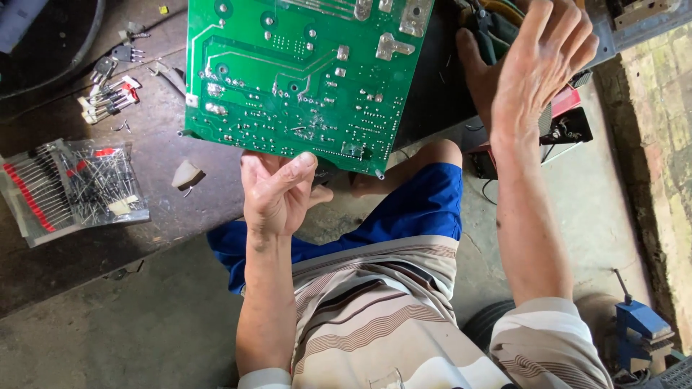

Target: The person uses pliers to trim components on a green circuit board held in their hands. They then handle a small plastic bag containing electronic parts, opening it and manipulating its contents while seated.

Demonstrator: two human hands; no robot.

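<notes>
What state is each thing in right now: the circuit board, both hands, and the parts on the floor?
Green circuit board: solder side up, tilted, held at its lower edge.
Left hand: gripping the board's edge.
Right hand: fingers spread, reaching among wires.
Bag of diodes: lying flat on the floor.
Loose transistors: scattered.
Blue vise: standing idle.

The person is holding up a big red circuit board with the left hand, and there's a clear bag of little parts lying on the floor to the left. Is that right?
Not quite: the flat rectangular circuit board is green, not red. The head view shows the left hand holding its lower edge, and the clear plastic bag of little parts does lie on the floor to the left.
</notes>
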